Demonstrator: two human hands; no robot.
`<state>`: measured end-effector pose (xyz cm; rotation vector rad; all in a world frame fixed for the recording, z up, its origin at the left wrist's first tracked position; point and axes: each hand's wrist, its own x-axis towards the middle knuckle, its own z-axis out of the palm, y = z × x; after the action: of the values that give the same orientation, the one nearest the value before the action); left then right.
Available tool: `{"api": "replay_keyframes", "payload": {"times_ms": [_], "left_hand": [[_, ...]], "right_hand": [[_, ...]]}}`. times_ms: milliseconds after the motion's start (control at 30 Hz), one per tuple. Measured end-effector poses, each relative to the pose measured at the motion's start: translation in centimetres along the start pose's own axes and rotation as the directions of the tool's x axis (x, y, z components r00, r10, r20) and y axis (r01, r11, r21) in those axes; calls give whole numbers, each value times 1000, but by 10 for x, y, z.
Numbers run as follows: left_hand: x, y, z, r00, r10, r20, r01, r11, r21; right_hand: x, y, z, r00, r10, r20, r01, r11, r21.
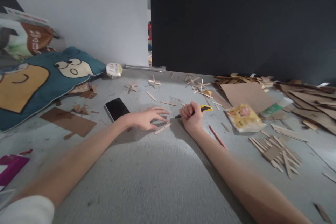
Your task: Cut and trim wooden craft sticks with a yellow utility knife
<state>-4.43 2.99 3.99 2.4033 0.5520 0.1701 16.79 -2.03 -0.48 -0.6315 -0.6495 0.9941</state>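
Observation:
My right hand is closed around a yellow and black utility knife, whose dark tip points left toward my other hand. Fingers spread and palm down, my left hand hovers over or rests on the table; I cannot tell which. Just below its fingertips lies a pair of short wooden sticks. Another thin stick lies beyond the hands. Beside my left wrist is a black phone, and a red pencil lies right of my right wrist.
Small crossed-stick pieces stand toward the back. On the right are a yellow tissue pack, a pile of wooden sticks and cardboard sheets. A blue cushion and cardboard scraps lie left. A dark panel bounds the back.

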Motion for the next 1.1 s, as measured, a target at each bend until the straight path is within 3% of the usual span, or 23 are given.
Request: {"api": "replay_keyframes", "payload": {"times_ms": [133,300,367,467,533,667,800,900,1100], "left_hand": [[-1,-7,-1,997,-35,73,33,999,33],[3,-5,19,992,-37,-123,44,998,51],[5,-5,21,995,-45,-84,51,997,64],[7,-2,19,994,-92,61,86,992,88],[9,0,20,988,-131,77,122,986,110],[14,5,38,978,-168,-122,187,968,165],[17,4,60,937,-160,-309,219,961,167],[17,1,66,921,-137,-365,217,958,188],[16,4,64,919,-143,-368,232,950,210]], "right_hand": [[1,1,0,1000,12,5,-12,1000,15],[4,2,-4,999,8,36,-9,1000,26],[4,3,-4,999,12,30,-13,999,42],[4,2,-4,1000,23,21,-25,998,60],[4,1,-4,999,29,18,-30,997,67],[5,-1,-1,999,42,-11,-41,997,69],[5,-5,2,997,69,-42,-64,991,119],[2,-6,4,993,120,-2,-119,981,154],[-5,0,7,983,176,49,-181,977,117]]}}
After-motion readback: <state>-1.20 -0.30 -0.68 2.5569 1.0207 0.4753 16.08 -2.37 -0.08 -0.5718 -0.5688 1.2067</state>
